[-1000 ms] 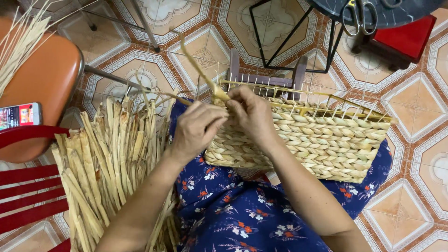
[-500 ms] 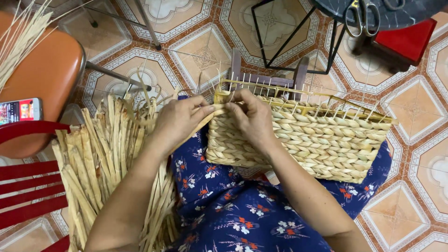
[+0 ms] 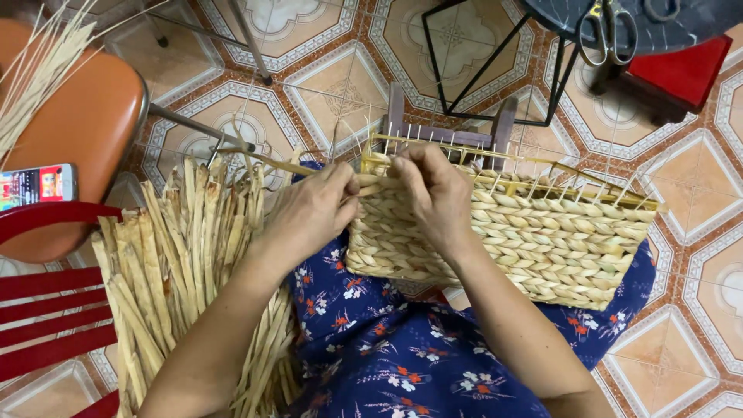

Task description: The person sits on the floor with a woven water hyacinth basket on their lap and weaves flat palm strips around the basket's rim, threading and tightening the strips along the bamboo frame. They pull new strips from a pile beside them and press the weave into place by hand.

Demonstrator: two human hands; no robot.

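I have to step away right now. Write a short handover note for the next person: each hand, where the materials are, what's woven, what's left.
Left hand: pinching a pale straw strand at the basket's top left corner.
Right hand: fingers pressed on the top rim beside it, steadying the weave.
Woven basket: lying on the lap, side wall filled with braided rows nearly to the rim.
Left to do: the top edge; thin wire uprights stick out bare above the last row.
Supply: bundle of dried straw strips at the left knee; scissors on the dark round table ahead.
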